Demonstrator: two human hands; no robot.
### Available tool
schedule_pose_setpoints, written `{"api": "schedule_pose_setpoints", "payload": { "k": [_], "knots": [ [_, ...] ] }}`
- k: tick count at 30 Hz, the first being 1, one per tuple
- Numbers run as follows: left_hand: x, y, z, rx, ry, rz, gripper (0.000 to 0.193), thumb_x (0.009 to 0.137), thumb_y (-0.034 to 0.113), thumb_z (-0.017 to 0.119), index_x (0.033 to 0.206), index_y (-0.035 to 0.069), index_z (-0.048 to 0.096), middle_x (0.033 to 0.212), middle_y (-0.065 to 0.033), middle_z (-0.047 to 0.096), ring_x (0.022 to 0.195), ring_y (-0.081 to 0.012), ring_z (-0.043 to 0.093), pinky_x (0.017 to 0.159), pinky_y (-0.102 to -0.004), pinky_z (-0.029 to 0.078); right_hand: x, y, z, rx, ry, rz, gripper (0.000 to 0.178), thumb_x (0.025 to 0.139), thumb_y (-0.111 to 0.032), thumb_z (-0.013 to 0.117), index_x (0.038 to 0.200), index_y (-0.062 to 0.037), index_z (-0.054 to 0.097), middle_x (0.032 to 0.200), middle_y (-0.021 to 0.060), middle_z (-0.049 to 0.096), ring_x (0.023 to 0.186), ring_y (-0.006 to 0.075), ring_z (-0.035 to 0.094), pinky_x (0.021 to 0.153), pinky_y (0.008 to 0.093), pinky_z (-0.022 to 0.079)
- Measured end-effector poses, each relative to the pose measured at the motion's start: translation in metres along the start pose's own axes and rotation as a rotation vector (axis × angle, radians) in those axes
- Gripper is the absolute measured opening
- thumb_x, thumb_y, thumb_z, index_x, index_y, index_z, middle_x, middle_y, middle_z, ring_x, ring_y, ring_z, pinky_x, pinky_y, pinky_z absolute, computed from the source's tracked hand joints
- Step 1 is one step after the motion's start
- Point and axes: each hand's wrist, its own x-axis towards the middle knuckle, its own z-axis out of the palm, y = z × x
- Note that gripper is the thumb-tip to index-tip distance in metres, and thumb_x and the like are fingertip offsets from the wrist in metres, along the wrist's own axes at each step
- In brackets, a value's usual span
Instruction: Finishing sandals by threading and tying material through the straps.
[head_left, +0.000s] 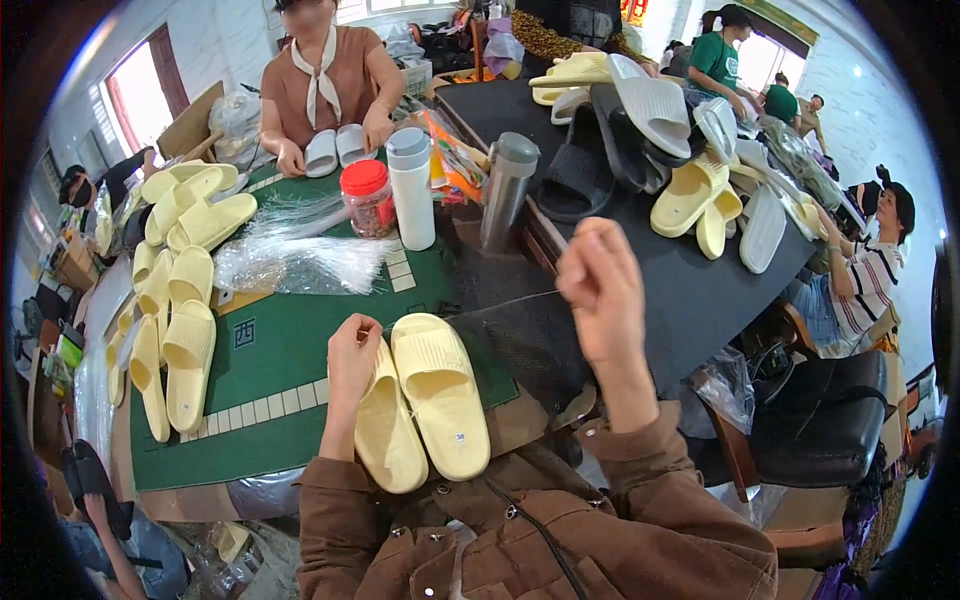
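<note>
A pair of pale yellow slide slippers point(440, 398) lies side by side at the mat's near edge, toes away from me. My left hand point(352, 360) is closed in a pinch at the toe end of the left slipper and covers part of its strap. What its fingertips grip is too small to make out. Raised to the right of the pair, my right hand point(606, 285) pinches the end of a thin clear plastic strand point(520, 299). That strand runs leftward, toward the slippers. A bundle of similar clear strands point(300, 255) lies farther off on the green mat.
Yellow slippers point(190, 350) line the left side of the green mat point(270, 365). A red-lidded jar point(368, 200), a white bottle point(411, 190) and a steel flask point(508, 190) stand ahead. More slippers point(690, 190) pile on the dark table. A person point(325, 85) opposite handles grey slippers.
</note>
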Motion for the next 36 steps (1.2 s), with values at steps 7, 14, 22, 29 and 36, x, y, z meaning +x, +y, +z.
{"api": "schedule_pose_setpoints", "payload": {
  "k": [7, 14, 22, 29, 36],
  "knots": [
    [-0.001, 0.001, -0.005, -0.051, 0.005, 0.013, 0.007, 0.085, 0.003, 0.056, 0.086, -0.003, 0.060, 0.075, -0.0068, 0.062, 0.066, -0.0113, 0.054, 0.062, -0.0267, 0.045, 0.063, -0.050, -0.103, -0.446, 0.256, -0.171, 0.013, 0.094, -0.016, 0.053, 0.102, -0.0055, 0.056, 0.074, -0.0021, 0.051, 0.059, 0.0038, 0.039, 0.052, 0.0186, 0.029],
    [-0.004, 0.006, -0.004, -0.007, -0.024, -0.025, 0.008, 0.086, 0.005, 0.058, 0.088, -0.003, 0.060, 0.077, -0.0118, 0.062, 0.068, -0.0189, 0.060, 0.065, -0.0305, 0.048, 0.158, -0.086, -0.195, -1.458, 0.423, -0.726, 0.030, 0.088, -0.019, 0.061, 0.116, -0.0085, 0.056, 0.098, 0.0091, 0.060, 0.092, 0.0233, 0.058, 0.081, 0.0340, 0.045],
    [-0.001, 0.011, -0.004, -0.002, -0.034, -0.051, 0.010, 0.087, 0.006, 0.058, 0.088, -0.003, 0.061, 0.079, -0.0113, 0.063, 0.069, -0.0188, 0.059, 0.066, -0.0302, 0.048, 0.219, -0.121, -0.190, -2.262, 0.439, -0.202, 0.064, 0.080, -0.040, 0.067, 0.138, -0.0306, 0.040, 0.120, 0.0177, 0.056, 0.098, 0.0355, 0.063, 0.079, 0.0483, 0.051],
    [-0.003, 0.013, -0.006, 0.042, -0.020, -0.031, 0.009, 0.087, 0.005, 0.057, 0.088, -0.003, 0.061, 0.080, -0.0120, 0.063, 0.069, -0.0196, 0.060, 0.065, -0.0306, 0.048, 0.249, -0.105, -0.202, -2.415, 0.370, -0.214, 0.052, 0.080, -0.045, 0.065, 0.122, -0.0179, 0.051, 0.100, 0.0186, 0.064, 0.089, 0.0346, 0.066, 0.072, 0.0466, 0.052],
    [-0.018, 0.047, -0.025, 0.138, 0.240, 0.301, 0.010, 0.084, -0.001, 0.057, 0.093, 0.000, 0.061, 0.092, -0.0135, 0.061, 0.085, -0.0273, 0.060, 0.076, -0.0348, 0.048, 0.257, -0.090, -0.220, -2.470, 0.386, -0.449, 0.038, 0.084, -0.029, 0.060, 0.117, -0.0135, 0.049, 0.090, 0.0160, 0.065, 0.082, 0.0339, 0.066, 0.068, 0.0456, 0.054]
  ]
}}
